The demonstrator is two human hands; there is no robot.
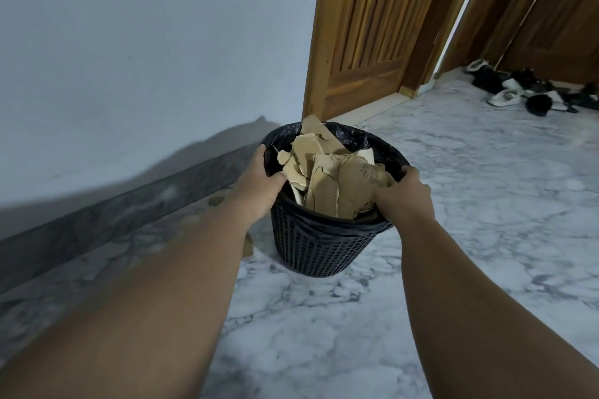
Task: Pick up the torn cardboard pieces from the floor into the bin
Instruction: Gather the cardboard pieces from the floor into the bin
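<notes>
Floor [324, 334]: grey-white marble under the black mesh bin [311, 246].
Cardboard pieces [327, 178]: torn, piled inside the bin, some above its rim.
Hands: left hand [256, 185] grips the bin's left rim, right hand [405, 197] its right rim.

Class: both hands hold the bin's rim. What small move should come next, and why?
Probably free the left hand from the bin and reach for what looks like a cardboard scrap on the floor beside it; the other cardboard pieces are already inside.
</notes>
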